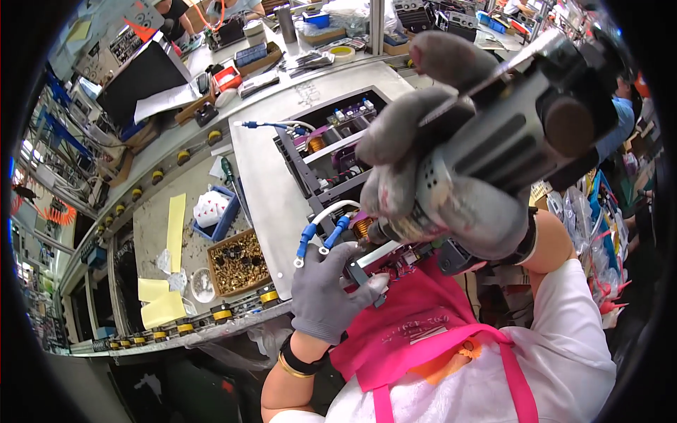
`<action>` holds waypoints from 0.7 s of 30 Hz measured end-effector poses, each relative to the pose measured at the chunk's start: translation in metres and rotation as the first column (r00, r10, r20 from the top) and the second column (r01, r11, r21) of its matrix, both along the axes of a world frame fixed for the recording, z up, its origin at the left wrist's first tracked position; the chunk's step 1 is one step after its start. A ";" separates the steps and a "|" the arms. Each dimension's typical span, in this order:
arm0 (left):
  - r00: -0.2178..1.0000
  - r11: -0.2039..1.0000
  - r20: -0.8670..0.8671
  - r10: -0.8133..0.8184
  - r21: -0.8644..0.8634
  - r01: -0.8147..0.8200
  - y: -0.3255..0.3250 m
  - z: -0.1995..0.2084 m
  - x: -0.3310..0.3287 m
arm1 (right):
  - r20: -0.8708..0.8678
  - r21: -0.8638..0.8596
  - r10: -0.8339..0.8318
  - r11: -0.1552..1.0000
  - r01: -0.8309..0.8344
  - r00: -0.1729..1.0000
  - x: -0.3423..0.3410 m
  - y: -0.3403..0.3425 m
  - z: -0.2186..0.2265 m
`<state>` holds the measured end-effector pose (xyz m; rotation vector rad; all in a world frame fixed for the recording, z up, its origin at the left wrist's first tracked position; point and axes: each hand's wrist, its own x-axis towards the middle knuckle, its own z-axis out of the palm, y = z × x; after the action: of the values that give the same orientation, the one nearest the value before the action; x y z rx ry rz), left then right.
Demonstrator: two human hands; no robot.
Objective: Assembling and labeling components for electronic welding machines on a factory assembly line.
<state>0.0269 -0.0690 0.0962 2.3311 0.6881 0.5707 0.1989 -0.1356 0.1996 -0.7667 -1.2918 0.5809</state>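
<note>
My right hand, in a stained grey glove, is wrapped round a black and grey cordless power screwdriver. Its nose points down at the near end of an open dark metal chassis with coils and circuit boards inside. My left hand, also gloved in grey, rests at the chassis's near left corner, thumb and fingers closed about its edge beside a small black bracket. Just above those fingers stick out white cables with blue-sleeved ring terminals. The screwdriver and right hand hide the chassis's right side and the bit's tip.
The chassis lies on a pale board over a roller conveyor. To its left are a cardboard box of small screws, a blue bin, a green-handled screwdriver and yellow paper. A monitor stands far left; people sit beyond.
</note>
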 end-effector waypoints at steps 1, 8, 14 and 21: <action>1.000 1.000 -0.003 0.010 -0.012 -0.010 0.002 -0.002 0.002 | 0.045 0.022 -0.025 0.999 0.024 0.999 -0.001 -0.003 0.004; 0.993 0.998 0.109 -0.036 0.054 0.030 0.011 -0.016 0.012 | -0.287 0.031 -0.002 0.999 0.011 0.958 -0.014 0.007 -0.023; 0.997 0.996 0.068 -0.034 -0.082 0.040 0.018 -0.002 0.017 | -0.373 0.533 0.812 0.584 -0.613 0.449 -0.001 0.042 -0.044; 0.991 0.985 0.035 -0.127 -0.114 0.130 0.022 -0.001 0.018 | 0.042 -0.042 0.355 0.935 -0.353 0.934 0.009 0.013 -0.032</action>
<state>0.0445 -0.0468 0.0955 2.2354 0.5392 0.4909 0.2077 -0.1224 0.1677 -0.5797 -1.4818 0.8796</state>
